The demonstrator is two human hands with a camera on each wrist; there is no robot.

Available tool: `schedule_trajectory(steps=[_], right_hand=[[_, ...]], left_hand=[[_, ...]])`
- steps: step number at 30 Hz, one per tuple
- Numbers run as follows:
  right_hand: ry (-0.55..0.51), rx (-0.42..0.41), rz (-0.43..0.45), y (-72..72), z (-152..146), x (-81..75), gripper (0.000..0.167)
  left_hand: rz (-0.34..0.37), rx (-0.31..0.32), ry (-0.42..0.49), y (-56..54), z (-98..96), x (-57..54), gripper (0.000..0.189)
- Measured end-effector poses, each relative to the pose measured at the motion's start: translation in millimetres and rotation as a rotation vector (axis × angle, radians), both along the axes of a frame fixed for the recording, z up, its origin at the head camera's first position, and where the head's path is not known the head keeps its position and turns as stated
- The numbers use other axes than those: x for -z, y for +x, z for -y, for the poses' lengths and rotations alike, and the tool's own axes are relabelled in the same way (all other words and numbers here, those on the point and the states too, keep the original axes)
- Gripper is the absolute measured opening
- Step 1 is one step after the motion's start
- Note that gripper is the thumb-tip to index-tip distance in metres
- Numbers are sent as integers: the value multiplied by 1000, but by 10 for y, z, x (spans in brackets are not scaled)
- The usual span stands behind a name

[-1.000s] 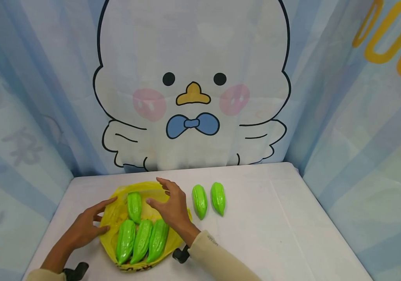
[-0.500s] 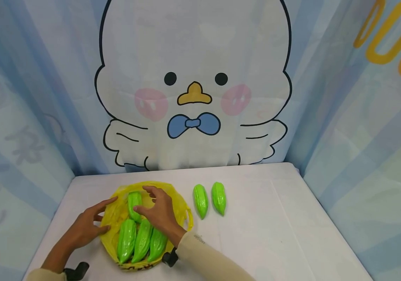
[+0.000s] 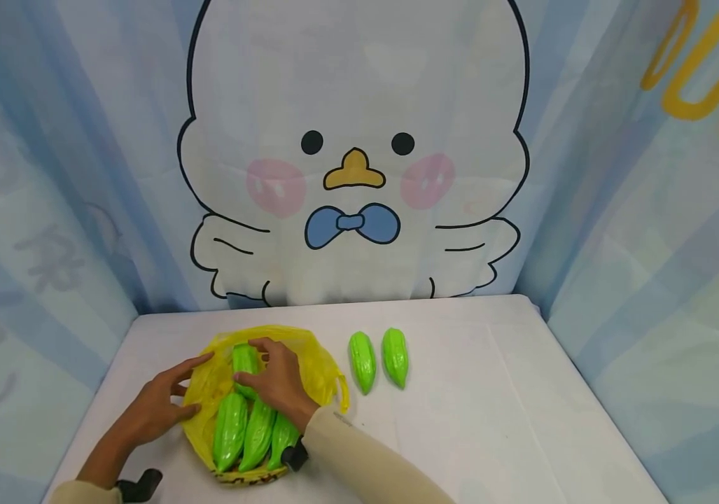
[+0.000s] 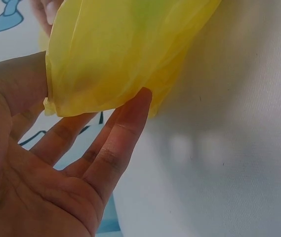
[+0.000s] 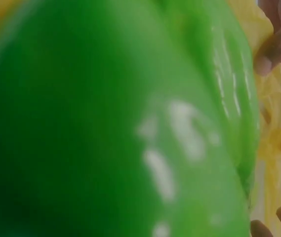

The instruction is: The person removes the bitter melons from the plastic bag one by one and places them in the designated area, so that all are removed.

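Shiny green ridged gourds lie in a yellow plastic bag [image 3: 321, 360] with its mouth spread wide. Three sit side by side at the near end, among them the left gourd [image 3: 229, 430]. A fourth, the far gourd [image 3: 245, 358], lies beyond them. My right hand [image 3: 280, 381] is over the bag, thumb and fingertips apart and overlapping the far gourd. My left hand [image 3: 154, 406] holds the bag's left rim, thumb over the edge and fingers outside. In the left wrist view the bag wall [image 4: 110, 64] hides the thumb tip. A gourd [image 5: 96, 128] fills most of the right wrist view.
To the right of the bag, two more gourds, a left one [image 3: 363, 362] and a right one [image 3: 395, 358], lie on the white table [image 3: 491, 420]. A curtain [image 3: 353, 84] with a cartoon duck stands behind the table, and patterned curtains flank both sides.
My right hand has moved left and down over the bag, from its right part to the far gourd. My left hand stays at the rim. The head view has shifted slightly.
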State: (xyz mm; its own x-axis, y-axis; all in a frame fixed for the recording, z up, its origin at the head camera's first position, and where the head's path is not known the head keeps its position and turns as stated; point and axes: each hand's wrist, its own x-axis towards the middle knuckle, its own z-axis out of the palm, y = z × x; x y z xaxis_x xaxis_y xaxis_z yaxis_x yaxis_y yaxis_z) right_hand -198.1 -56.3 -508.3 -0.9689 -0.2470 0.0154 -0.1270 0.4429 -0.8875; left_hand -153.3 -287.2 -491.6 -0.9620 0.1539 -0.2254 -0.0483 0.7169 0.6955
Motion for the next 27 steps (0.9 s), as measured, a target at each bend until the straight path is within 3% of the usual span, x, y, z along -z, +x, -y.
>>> schedule_trajectory(steps=[10,18,27], right_hand=[[63,-5,35,-74,91,63,57],[121,-12,10,-91,115,129,60],[104,-16,-2,-81,105,112,58]], left_hand=[[5,-4,16,-12,-8,2,90],[16,-14,9,-14,0,-17,90],[11,-23,-2,-23,-3,-21,91]])
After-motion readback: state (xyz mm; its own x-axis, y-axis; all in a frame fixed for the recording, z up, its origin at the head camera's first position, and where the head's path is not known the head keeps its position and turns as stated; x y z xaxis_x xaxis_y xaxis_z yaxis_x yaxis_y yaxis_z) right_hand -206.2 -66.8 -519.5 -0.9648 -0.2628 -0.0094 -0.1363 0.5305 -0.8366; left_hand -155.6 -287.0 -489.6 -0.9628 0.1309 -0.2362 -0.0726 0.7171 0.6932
